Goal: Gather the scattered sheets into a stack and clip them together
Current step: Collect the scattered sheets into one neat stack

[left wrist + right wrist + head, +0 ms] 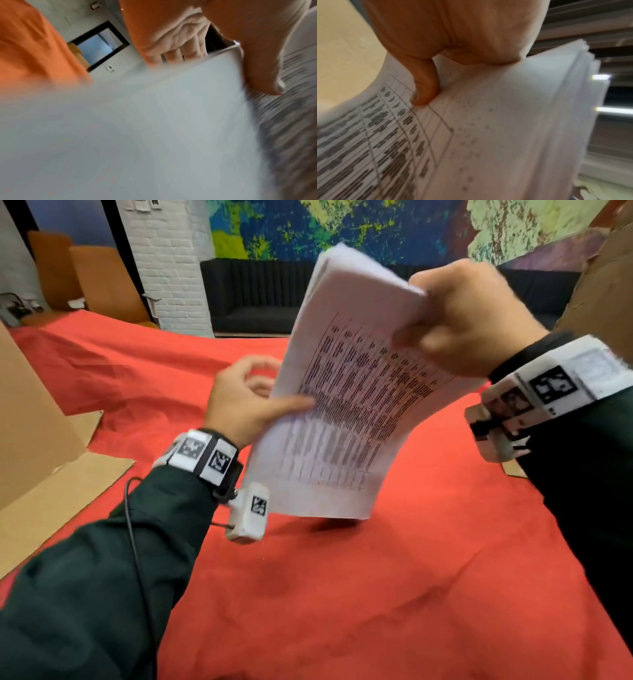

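Held upright above a red-draped bench [342,594]: a stack of printed sheets [346,405], tilted and bowed, its lower edge hovering just over the cloth with a small shadow beneath. Gripped at the left edge by the left hand [239,402], thumb [291,404] laid flat across the printed table on the front page, remaining fingers curled behind the paper (confirmed in the left wrist view, where the fingers [180,52] wrap the blank back of the sheets [154,121] and the thumb presses the printed side). Pinched near the upper right corner by the right hand [469,316], fingers over the top edge, thumb on the front; seen from the right wrist, thumb [423,83] pressed against the gridded page [436,135], the edges of several sheets fanned slightly at the far side. Both grips closed firmly on the paper. Printed text blurred, unreadable. Dark sleeves and white marker-tagged wrist units on both arms. Flattened cardboard [51,474] lying at the bench's left side, another piece at the far right. Behind, a black sofa [253,296] below a brightly painted wall.
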Action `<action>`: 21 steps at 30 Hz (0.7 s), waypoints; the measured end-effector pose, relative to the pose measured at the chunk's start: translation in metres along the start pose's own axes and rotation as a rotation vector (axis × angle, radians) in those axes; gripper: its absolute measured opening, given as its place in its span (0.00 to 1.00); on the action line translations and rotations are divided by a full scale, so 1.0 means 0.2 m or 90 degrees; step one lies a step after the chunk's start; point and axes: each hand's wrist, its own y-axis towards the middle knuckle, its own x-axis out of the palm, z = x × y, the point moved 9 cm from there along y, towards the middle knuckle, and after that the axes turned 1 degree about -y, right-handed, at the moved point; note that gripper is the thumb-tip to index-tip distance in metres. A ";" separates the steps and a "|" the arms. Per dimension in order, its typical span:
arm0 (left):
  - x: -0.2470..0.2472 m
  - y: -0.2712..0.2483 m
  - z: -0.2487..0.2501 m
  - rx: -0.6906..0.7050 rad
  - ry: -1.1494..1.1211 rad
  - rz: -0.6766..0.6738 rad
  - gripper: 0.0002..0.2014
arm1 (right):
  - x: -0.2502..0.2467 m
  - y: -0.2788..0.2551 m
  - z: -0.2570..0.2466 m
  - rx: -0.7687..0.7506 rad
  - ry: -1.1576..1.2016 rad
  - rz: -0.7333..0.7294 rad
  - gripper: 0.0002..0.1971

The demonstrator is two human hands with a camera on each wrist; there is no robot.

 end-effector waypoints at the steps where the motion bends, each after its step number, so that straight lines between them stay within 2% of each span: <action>1: -0.05 -0.04 -0.12 -0.039 0.001 0.034 0.40 | -0.05 0.00 0.06 0.016 0.045 0.025 0.11; 3: -0.16 -0.12 -0.32 -0.086 -0.068 0.111 0.42 | -0.12 -0.03 0.16 0.031 0.124 0.075 0.10; 5: -0.20 -0.16 -0.45 -0.140 -0.181 0.133 0.40 | -0.14 -0.08 0.24 0.042 0.190 0.112 0.13; 7: -0.16 -0.16 -0.47 -0.167 -0.252 0.088 0.36 | -0.11 -0.15 0.32 0.046 0.298 0.155 0.14; 9: -0.14 -0.12 -0.39 -0.128 -0.282 0.050 0.38 | -0.04 -0.23 0.41 0.073 0.419 0.195 0.14; 12: -0.10 -0.06 -0.24 -0.068 -0.297 -0.006 0.43 | 0.16 -0.37 0.53 0.139 0.527 0.215 0.09; 14: -0.08 -0.07 -0.20 -0.057 -0.249 -0.018 0.34 | 0.31 -0.45 0.57 0.165 0.584 0.204 0.12; 17: -0.09 -0.11 -0.18 -0.017 -0.138 0.051 0.12 | 0.50 -0.54 0.59 0.190 0.676 0.168 0.15; 19: -0.09 -0.13 -0.19 0.010 -0.122 0.055 0.10 | 0.58 -0.61 0.60 0.210 0.702 0.156 0.14; 21: -0.07 -0.16 -0.23 0.006 -0.122 0.027 0.12 | 0.64 -0.67 0.62 0.231 0.687 0.159 0.18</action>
